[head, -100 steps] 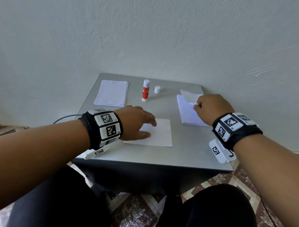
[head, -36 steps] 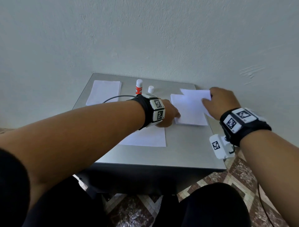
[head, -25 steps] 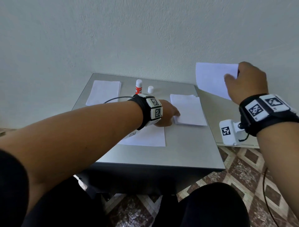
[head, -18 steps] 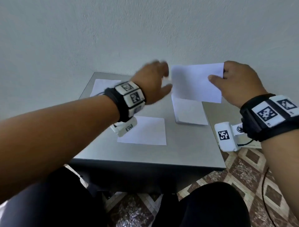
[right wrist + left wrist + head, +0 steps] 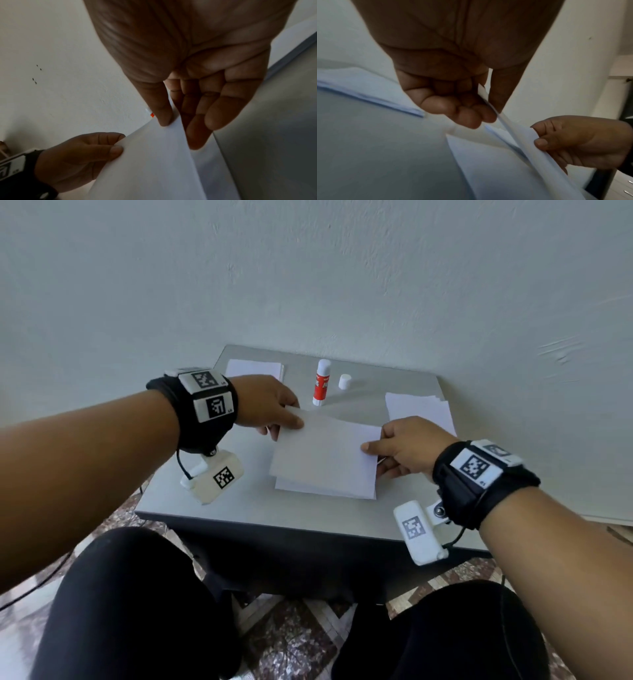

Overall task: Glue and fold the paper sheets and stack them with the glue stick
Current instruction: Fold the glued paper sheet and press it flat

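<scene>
I pinched a white paper sheet (image 5: 325,453) by opposite edges, left hand (image 5: 270,409) and right hand (image 5: 407,450), keeping it taut just above the sheet on the table (image 5: 239,508). The uncapped glue stick (image 5: 322,383) stood behind, within reach for gluing.

The worktop (image 5: 239,508) in front of me is a small grey slab, set against a pale wall at its far edge. A white sheet (image 5: 322,491) lies flat on it near the middle, its near edge showing. At the far left corner rests a stack of white paper (image 5: 255,368). Near the far edge, about the middle, a glue stick (image 5: 321,383) stands upright, red-labelled and uncapped, and just to its right its white cap (image 5: 345,381) stands apart from it. On the right side lies another pile of white sheets (image 5: 418,409), their edges slightly fanned. Below the worktop I see a patterned tiled floor (image 5: 291,642).
</scene>
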